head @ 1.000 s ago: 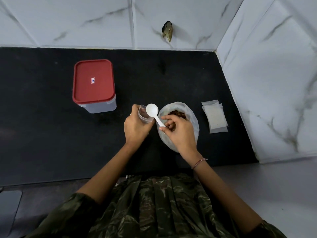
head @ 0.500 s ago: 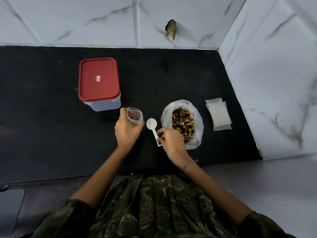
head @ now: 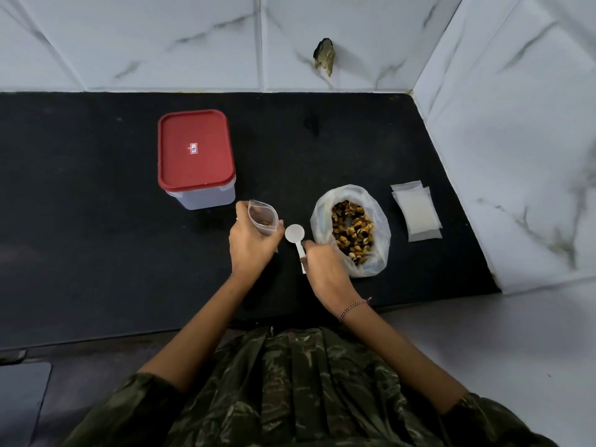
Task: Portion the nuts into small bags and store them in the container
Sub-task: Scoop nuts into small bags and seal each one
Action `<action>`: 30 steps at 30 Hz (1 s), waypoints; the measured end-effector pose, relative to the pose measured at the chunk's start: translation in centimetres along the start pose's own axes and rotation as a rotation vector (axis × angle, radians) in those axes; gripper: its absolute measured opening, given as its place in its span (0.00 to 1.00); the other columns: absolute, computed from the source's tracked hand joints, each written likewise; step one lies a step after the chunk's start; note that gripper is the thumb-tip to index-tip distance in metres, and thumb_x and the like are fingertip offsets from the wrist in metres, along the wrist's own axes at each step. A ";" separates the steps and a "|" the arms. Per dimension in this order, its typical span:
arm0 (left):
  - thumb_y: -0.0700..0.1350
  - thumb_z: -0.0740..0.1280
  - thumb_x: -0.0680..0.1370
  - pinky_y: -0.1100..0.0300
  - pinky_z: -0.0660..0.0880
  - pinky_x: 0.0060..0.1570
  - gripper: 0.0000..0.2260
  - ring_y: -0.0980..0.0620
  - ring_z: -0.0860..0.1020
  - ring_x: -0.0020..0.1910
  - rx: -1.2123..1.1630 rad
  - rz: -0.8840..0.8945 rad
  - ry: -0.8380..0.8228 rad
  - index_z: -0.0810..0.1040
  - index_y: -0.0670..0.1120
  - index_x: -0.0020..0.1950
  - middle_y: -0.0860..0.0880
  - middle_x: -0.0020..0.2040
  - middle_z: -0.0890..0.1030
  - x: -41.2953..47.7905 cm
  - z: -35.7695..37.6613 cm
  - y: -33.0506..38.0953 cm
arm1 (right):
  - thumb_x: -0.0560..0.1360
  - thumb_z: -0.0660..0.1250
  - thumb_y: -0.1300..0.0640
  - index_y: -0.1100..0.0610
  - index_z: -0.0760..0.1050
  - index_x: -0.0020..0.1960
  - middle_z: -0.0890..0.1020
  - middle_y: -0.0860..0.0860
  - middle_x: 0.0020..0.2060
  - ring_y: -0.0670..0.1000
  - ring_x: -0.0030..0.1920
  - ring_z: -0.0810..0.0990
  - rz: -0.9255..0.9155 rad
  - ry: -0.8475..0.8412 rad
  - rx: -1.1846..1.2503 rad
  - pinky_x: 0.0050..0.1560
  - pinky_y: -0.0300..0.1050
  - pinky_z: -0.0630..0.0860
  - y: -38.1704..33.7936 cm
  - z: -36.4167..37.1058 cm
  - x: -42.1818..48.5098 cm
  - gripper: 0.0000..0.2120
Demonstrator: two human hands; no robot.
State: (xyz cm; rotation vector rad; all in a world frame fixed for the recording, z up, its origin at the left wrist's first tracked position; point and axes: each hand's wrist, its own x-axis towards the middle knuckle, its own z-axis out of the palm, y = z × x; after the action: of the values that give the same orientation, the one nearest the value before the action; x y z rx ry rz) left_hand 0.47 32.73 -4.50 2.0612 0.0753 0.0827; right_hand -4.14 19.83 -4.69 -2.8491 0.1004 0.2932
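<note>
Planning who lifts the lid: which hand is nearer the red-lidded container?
Left. The left hand, holding the small bag, sits just in front and right of the container; the right hand, pinching the spoon, is farther right, beside the bag of nuts.

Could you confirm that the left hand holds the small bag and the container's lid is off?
Not quite: in the head view the red lid sits closed on the container. The left hand does hold the small bag.
</note>
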 end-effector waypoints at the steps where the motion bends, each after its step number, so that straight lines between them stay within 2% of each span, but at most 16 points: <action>1: 0.46 0.75 0.72 0.61 0.73 0.47 0.23 0.56 0.75 0.46 -0.006 -0.001 -0.003 0.67 0.43 0.60 0.56 0.48 0.73 0.0 0.0 0.0 | 0.79 0.61 0.61 0.59 0.73 0.60 0.80 0.54 0.47 0.52 0.47 0.79 -0.014 0.034 -0.014 0.42 0.42 0.73 -0.1 -0.3 -0.2 0.10; 3: 0.46 0.75 0.72 0.64 0.72 0.45 0.23 0.57 0.74 0.46 -0.019 -0.003 -0.008 0.67 0.44 0.61 0.55 0.49 0.73 0.1 0.0 0.0 | 0.78 0.62 0.60 0.59 0.73 0.62 0.80 0.54 0.49 0.52 0.49 0.79 -0.037 0.154 0.047 0.46 0.42 0.74 -0.1 -1.0 -0.4 0.13; 6: 0.47 0.75 0.72 0.71 0.70 0.42 0.23 0.61 0.74 0.44 -0.045 0.021 -0.029 0.65 0.46 0.59 0.56 0.48 0.73 0.1 0.0 -0.1 | 0.75 0.68 0.58 0.57 0.73 0.63 0.79 0.52 0.54 0.49 0.54 0.78 -0.061 0.296 0.328 0.55 0.43 0.76 -0.5 -2.0 -0.3 0.18; 8: 0.51 0.75 0.71 0.68 0.73 0.43 0.25 0.57 0.77 0.47 -0.074 0.024 -0.043 0.65 0.46 0.59 0.52 0.51 0.76 0.3 0.1 0.0 | 0.72 0.72 0.55 0.56 0.73 0.64 0.79 0.50 0.55 0.46 0.54 0.77 -0.073 0.248 0.526 0.55 0.40 0.76 -1.2 -2.0 0.1 0.22; 10: 0.56 0.76 0.69 0.61 0.77 0.47 0.29 0.53 0.79 0.49 -0.118 0.004 -0.058 0.64 0.45 0.59 0.48 0.53 0.78 0.6 0.1 0.0 | 0.71 0.73 0.56 0.56 0.72 0.65 0.78 0.50 0.57 0.44 0.56 0.77 -0.074 0.198 0.629 0.55 0.36 0.75 -1.9 -1.9 0.5 0.24; 12: 0.62 0.75 0.66 0.57 0.78 0.50 0.34 0.51 0.79 0.52 -0.148 -0.009 -0.091 0.62 0.45 0.59 0.46 0.55 0.77 0.9 0.0 0.0 | 0.72 0.71 0.58 0.57 0.72 0.65 0.79 0.51 0.57 0.45 0.57 0.77 -0.058 0.192 0.638 0.55 0.32 0.72 -2.4 -1.7 0.8 0.22; 14: 0.67 0.73 0.63 0.57 0.78 0.51 0.38 0.51 0.78 0.54 -0.159 -0.005 -0.123 0.60 0.46 0.60 0.45 0.57 0.76 1.0 -0.2 0.3 | 0.73 0.70 0.59 0.57 0.74 0.63 0.80 0.50 0.54 0.43 0.52 0.78 -0.033 0.207 0.650 0.49 0.26 0.70 -2.6 -1.8 1.0 0.19; 16: 0.68 0.73 0.63 0.59 0.76 0.51 0.40 0.51 0.77 0.56 -0.159 0.003 -0.148 0.59 0.45 0.61 0.46 0.58 0.74 0.9 -0.4 0.8 | 0.74 0.68 0.60 0.58 0.77 0.60 0.81 0.49 0.48 0.41 0.47 0.76 -0.009 0.245 0.662 0.42 0.23 0.69 -2.7 -1.8 1.3 0.14; 17: 0.66 0.72 0.65 0.60 0.75 0.50 0.39 0.51 0.76 0.55 -0.155 0.007 -0.157 0.59 0.44 0.61 0.47 0.58 0.73 0.9 -0.5 1.0 | 0.75 0.68 0.60 0.58 0.78 0.58 0.81 0.49 0.47 0.42 0.46 0.77 0.000 0.267 0.688 0.42 0.23 0.70 -2.7 -1.7 1.5 0.12; 22: 0.65 0.65 0.73 0.56 0.77 0.52 0.28 0.53 0.78 0.52 -0.259 0.004 -0.173 0.62 0.45 0.59 0.55 0.51 0.76 1.1 -0.9 1.0 | 0.76 0.66 0.59 0.56 0.81 0.52 0.84 0.48 0.46 0.44 0.47 0.82 0.039 0.270 0.926 0.51 0.39 0.79 -2.3 -1.7 2.2 0.07; 27: 0.61 0.61 0.73 0.62 0.77 0.45 0.25 0.52 0.78 0.49 -0.244 0.025 -0.114 0.60 0.44 0.56 0.52 0.48 0.76 1.0 -0.9 1.7 | 0.78 0.64 0.58 0.56 0.76 0.58 0.80 0.47 0.49 0.41 0.51 0.78 -0.074 0.223 0.935 0.52 0.33 0.75 -3.2 -1.5 1.6 0.09; 30: 0.70 0.58 0.71 0.61 0.75 0.45 0.32 0.56 0.78 0.46 -0.263 0.042 -0.118 0.58 0.44 0.56 0.51 0.47 0.75 1.5 -1.3 1.9 | 0.75 0.68 0.60 0.57 0.75 0.57 0.79 0.49 0.52 0.40 0.51 0.76 -0.154 0.287 0.857 0.53 0.29 0.72 -3.2 -0.8 1.4 0.11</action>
State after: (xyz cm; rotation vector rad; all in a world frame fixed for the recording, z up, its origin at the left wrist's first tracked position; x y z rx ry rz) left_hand 1.88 33.11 -2.15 1.8006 -0.0498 -0.0041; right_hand -2.29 22.58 -3.37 -2.0095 0.0452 -0.1672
